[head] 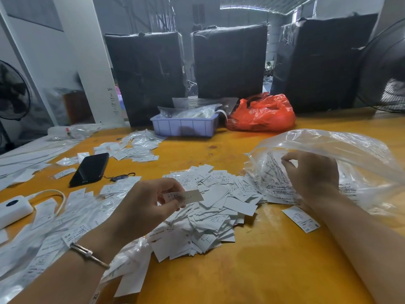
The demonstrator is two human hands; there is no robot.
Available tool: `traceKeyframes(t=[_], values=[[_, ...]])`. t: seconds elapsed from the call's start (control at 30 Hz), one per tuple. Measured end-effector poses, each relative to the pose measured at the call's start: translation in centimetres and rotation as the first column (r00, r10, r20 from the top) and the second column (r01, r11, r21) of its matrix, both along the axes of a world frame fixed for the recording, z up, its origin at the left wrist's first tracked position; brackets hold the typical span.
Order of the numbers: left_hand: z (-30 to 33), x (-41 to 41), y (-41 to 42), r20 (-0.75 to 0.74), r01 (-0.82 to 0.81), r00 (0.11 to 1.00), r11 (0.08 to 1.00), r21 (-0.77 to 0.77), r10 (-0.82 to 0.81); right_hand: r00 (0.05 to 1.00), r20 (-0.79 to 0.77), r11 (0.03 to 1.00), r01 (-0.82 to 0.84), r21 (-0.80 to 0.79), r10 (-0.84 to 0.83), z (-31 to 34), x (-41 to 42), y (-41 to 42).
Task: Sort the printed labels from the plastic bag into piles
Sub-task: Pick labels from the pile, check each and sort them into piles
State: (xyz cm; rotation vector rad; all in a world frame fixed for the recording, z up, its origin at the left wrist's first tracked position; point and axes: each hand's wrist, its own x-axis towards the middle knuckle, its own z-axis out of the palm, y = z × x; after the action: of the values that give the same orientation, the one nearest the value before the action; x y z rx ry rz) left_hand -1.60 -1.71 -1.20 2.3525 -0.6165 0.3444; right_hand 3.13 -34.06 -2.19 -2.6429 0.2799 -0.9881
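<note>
Far left, a white power bank (12,208) lies on the yellow table (252,270) with its flat white cable (57,194) looping away, and loose labels are strewn all around it. One near the left wrist reads "XS". A thin metal bangle (88,253) sits on that wrist. Just beyond, a black phone (89,168) lies face up among scattered labels.

Now the left hand (144,207): fingers curled, thumb and fingertips pinching a single printed label (186,196), held up just above the big pile of labels (210,211) in the middle of the table. Several slips in that pile show a bold "S"; the finer print is too small to read.

Behind the pile, a lilac plastic tray (184,127) holds clear packets, contents unclear. Beside it to the right slumps a crumpled red plastic bag (263,116), and three black-wrapped bales (230,60) stand along the back edge.

Over to the right hand (313,174): fingers curled, pinching inside the mouth of the clear plastic bag (341,154), which lies open on the table touching the pile's right edge. The bag carries mirrored warning print, not legible. What the fingertips grasp I cannot tell. One lone label (301,218) marked "S" lies near the right forearm.
</note>
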Motion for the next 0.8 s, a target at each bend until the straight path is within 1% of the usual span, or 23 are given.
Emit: traceKeyframes(t=[0.07, 0.1, 0.13, 0.17, 0.2, 0.23, 0.27, 0.3, 0.33, 0.43, 0.5, 0.53, 0.6, 0.67, 0.73, 0.8], values=[[0.0, 0.0, 0.0, -0.026, 0.006, 1.000, 0.999, -0.036, -0.006, 0.985, 0.144, 0.972, -0.122, 0.201, 0.094, 0.4, -0.5, 0.9], [0.0, 0.0, -0.1, -0.043, 0.011, 0.999, 0.998, -0.058, -0.014, 0.966, 0.207, 0.919, -0.217, 0.329, 0.153, 0.7, -0.8, 1.5], [0.1, 0.0, -0.1, -0.064, 0.021, 0.998, 0.996, -0.082, -0.026, 0.943, 0.250, 0.829, -0.315, 0.463, 0.219, 1.1, -1.2, 2.2], [0.1, 0.0, -0.2, -0.090, 0.032, 0.995, 0.993, -0.110, -0.042, 0.919, 0.268, 0.701, -0.394, 0.594, 0.290, 1.5, -1.7, 3.0], [0.2, 0.0, -0.2, -0.122, 0.042, 0.991, 0.988, -0.146, -0.061, 0.891, 0.259, 0.542, -0.436, 0.718, 0.373, 1.9, -2.2, 3.9], [0.3, 0.0, -0.3, -0.160, 0.049, 0.984, 0.981, -0.186, -0.079, 0.854, 0.231, 0.379, -0.428, 0.820, 0.466, 2.2, -2.7, 4.9], [0.4, -0.1, -0.3, -0.200, 0.056, 0.975, 0.974, -0.222, -0.101, 0.813, 0.189, 0.257, -0.380, 0.888, 0.551, 2.3, -3.1, 5.7], [0.5, -0.1, -0.3, -0.238, 0.068, 0.962, 0.965, -0.252, -0.130, 0.764, 0.158, 0.168, -0.330, 0.929, 0.625, 2.3, -3.5, 6.4], [0.6, -0.1, -0.3, -0.275, 0.085, 0.947, 0.955, -0.284, -0.166, 0.715, 0.152, 0.103, -0.299, 0.949, 0.683, 2.2, -3.7, 7.0], [0.8, -0.1, -0.3, -0.367, 0.133, 0.887, 0.916, -0.379, -0.281, 0.585, 0.190, -0.022, -0.282, 0.959, 0.789, 2.1, -4.4, 8.6], [1.0, -0.3, -0.2, -0.393, 0.164, 0.853, 0.893, -0.420, -0.342, 0.516, 0.217, -0.069, -0.290, 0.955, 0.829, 2.0, -4.8, 9.1], [1.1, -0.4, -0.2, -0.404, 0.178, 0.836, 0.880, -0.440, -0.371, 0.493, 0.218, -0.075, -0.292, 0.953, 0.843, 1.8, -4.8, 9.3], [1.1, -0.5, -0.2, -0.432, 0.197, 0.797, 0.857, -0.476, -0.423, 0.479, 0.221, -0.080, -0.298, 0.951, 0.849, 1.5, -4.8, 9.5], [1.1, -0.4, -0.1, -0.466, 0.202, 0.756, 0.841, -0.502, -0.460, 0.492, 0.263, -0.130, -0.289, 0.948, 0.830, 1.3, -4.7, 9.7], [1.1, -0.4, -0.1, -0.483, 0.201, 0.746, 0.846, -0.494, -0.459, 0.480, 0.302, -0.198, -0.255, 0.946, 0.824, 1.2, -4.6, 9.7], [1.0, -0.5, -0.3, -0.488, 0.202, 0.756, 0.865, -0.459, -0.435, 0.431, 0.316, -0.242, -0.219, 0.945, 0.845, 1.1, -4.7, 9.8]])
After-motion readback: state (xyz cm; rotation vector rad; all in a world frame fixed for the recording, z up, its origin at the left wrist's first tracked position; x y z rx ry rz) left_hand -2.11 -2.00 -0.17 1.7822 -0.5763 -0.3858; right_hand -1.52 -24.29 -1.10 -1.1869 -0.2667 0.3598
